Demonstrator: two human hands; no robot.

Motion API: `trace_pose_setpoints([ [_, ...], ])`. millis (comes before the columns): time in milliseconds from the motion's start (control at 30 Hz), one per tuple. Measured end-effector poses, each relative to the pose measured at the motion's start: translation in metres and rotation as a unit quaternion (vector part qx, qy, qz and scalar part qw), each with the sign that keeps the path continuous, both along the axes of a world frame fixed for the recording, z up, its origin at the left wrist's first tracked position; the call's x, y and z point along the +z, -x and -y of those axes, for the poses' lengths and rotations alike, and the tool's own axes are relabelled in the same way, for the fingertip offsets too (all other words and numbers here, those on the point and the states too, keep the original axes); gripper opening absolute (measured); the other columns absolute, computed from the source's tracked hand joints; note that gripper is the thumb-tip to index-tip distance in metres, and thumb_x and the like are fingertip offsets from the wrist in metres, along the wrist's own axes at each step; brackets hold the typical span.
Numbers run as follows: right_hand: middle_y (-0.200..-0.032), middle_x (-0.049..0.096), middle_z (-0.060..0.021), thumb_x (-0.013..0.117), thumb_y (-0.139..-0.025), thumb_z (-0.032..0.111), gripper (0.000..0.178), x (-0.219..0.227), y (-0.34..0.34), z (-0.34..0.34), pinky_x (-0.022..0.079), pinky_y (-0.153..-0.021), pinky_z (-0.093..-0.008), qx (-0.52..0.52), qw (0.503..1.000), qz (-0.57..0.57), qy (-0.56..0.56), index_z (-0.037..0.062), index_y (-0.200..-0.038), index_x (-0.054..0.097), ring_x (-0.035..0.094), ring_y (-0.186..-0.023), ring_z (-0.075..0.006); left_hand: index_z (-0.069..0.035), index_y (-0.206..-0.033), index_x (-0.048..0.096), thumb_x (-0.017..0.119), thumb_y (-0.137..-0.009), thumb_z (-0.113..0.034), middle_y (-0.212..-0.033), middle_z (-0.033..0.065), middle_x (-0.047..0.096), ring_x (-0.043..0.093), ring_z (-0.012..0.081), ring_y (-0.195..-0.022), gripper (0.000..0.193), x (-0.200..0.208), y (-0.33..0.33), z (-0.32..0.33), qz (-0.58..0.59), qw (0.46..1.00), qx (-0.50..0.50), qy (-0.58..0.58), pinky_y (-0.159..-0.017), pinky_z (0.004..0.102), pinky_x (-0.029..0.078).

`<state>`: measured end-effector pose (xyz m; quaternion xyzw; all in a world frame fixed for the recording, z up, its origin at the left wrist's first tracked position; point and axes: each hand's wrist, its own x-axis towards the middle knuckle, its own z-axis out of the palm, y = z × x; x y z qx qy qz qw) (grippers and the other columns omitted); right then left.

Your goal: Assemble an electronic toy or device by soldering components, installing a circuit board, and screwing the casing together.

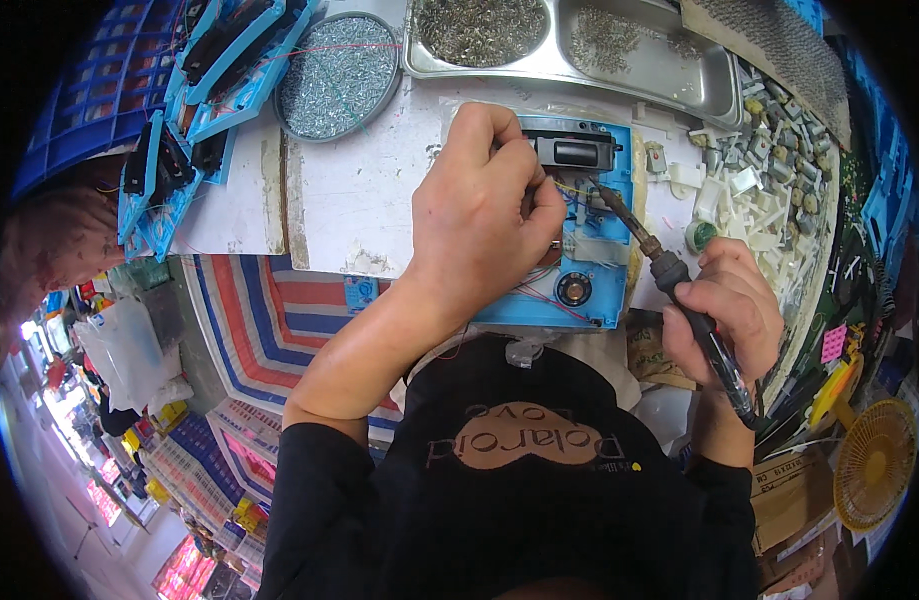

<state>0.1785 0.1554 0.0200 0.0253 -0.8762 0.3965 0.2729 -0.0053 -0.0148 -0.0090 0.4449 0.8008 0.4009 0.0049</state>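
A blue plastic housing (607, 270) lies on the bench in front of me. Inside it are a black rectangular part (574, 153), thin wires (554, 290) and a small round speaker (573, 290). My left hand (484, 205) is closed in a pinch over the housing's left side; its fingertips and whatever they hold are hidden. In my right hand (731, 308) is a soldering iron (669, 270), gripped by its black handle. Its tip points up and left, close to the wires below the black part; I cannot tell whether it touches.
At the back stand a metal tray (569, 68) and a round tub (341, 75) of small metal pieces. Several blue housings (214, 90) are stacked at the left. On the right lie a heap of small motors and white parts (754, 190) and a green solder spool (699, 236).
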Motion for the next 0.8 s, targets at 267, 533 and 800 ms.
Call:
trace_pose_setpoints([
  [267, -0.066, 0.058, -0.0075, 0.076, -0.083, 0.006, 0.023, -0.0028, -0.0039, -0.0011, 0.052, -0.073, -0.0459, 0.007, 1.0, 0.003, -0.001, -0.0002, -0.1, 0.062, 0.054, -0.058, -0.0233, -0.003, -0.077, 0.062, 0.077, -0.072, -0.005, -0.101, 0.0108, 0.056, 0.063, 0.0283, -0.076, 0.016, -0.0032, 0.001, 0.0006, -0.022, 1.0, -0.003, -0.005, -0.063, 0.0386, 0.053],
  [533, -0.065, 0.059, -0.0066, 0.078, -0.079, 0.003, 0.025, -0.001, 0.0003, 0.0013, 0.053, -0.071, -0.0421, -0.002, 1.0, -0.003, -0.003, 0.0027, -0.1, 0.066, 0.055, -0.056, -0.0238, -0.003, -0.08, 0.063, 0.077, -0.073, -0.004, -0.103, 0.0115, 0.056, 0.063, 0.0272, -0.074, 0.016, -0.0016, -0.0001, 0.0016, -0.008, 1.0, -0.004, -0.01, -0.062, 0.0372, 0.053],
  [800, -0.066, 0.058, -0.0078, 0.076, -0.084, 0.007, 0.024, 0.0003, -0.002, -0.0004, 0.053, -0.075, -0.0459, 0.008, 1.0, 0.014, -0.003, 0.001, -0.101, 0.061, 0.055, -0.058, -0.0242, -0.003, -0.08, 0.063, 0.076, -0.073, -0.003, -0.103, 0.0114, 0.056, 0.063, 0.0259, -0.073, 0.014, -0.0027, 0.0025, 0.0031, -0.022, 1.0, -0.014, -0.016, -0.062, 0.0364, 0.053],
])
